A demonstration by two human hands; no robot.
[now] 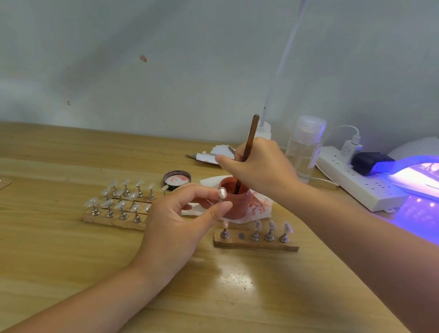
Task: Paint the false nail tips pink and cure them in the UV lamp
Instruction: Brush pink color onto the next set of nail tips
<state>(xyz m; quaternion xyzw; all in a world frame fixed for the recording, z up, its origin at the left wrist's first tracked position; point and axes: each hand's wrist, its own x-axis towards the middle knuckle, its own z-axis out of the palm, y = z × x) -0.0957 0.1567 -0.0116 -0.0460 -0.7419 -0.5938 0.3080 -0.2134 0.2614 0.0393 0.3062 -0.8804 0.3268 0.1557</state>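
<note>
Hands working: brush going into the pot.
Right hand (261, 164) is gripping the brush (249, 142), dipping into the pot (233, 198); left hand (178, 225) is pinching a nail tip (222, 193).

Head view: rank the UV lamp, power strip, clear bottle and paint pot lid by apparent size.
1. UV lamp, though cropped by the frame edge.
2. Power strip.
3. Clear bottle.
4. Paint pot lid, clearly the smallest.

Two bare forearms, left hand (175, 222) and right hand (262, 166); no sleeves, short unpainted nails.
</note>
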